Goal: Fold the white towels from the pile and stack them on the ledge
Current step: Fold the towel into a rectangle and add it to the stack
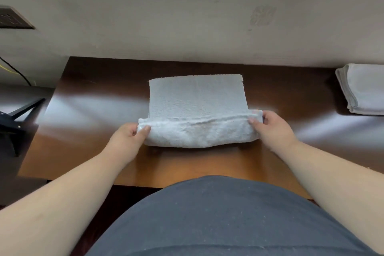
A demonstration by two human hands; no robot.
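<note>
Head view looks down on a white towel (pixel 197 100) lying in the middle of a brown desk (pixel 93 114), its near edge lifted and rolled over toward the wall. Left hand (pixel 129 134) pinches the near-left corner of that towel, thumb on top; right hand (pixel 270 124) pinches the near-right corner likewise. Well to the right of the towel, a stack of folded towels (pixel 361 89) sits against the wall (pixel 187 16).
</note>
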